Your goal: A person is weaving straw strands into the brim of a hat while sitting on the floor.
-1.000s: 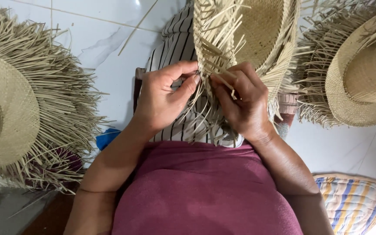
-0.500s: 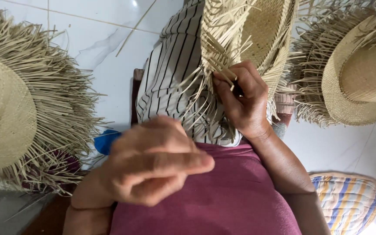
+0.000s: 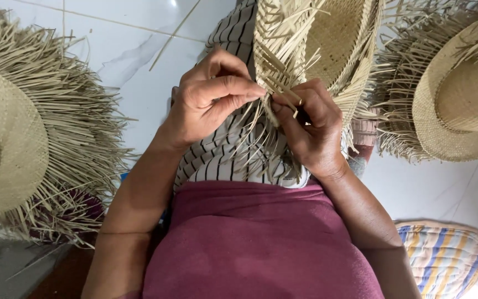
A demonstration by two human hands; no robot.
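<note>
Head view | left hand (image 3: 211, 102) and right hand (image 3: 305, 130) both pinched shut on loose strands of the straw hat (image 3: 327, 50) over the lap | crown woven, brim edge unfinished, fringe left | two fringed hats (image 3: 12, 138) on floor edges

Floor (image 3: 139, 61) is white glossy tile with faint grey marbling and thin grout lines. Well off to the left of the fingers there's a big straw hat (image 3: 12, 138) lying flat, its brim a mess of loose unwoven strands sticking out all round. Something dark purple pokes out under its near edge, can't tell what. Off to the right of the fingers sits a second straw hat (image 3: 460, 94), same ragged fringe. A single loose straw (image 3: 175, 34) lies on the tile up and left of the fingers. Down at the lower right, a striped cushion (image 3: 443, 254), blue, yellow and orange, rests on the floor.
</note>
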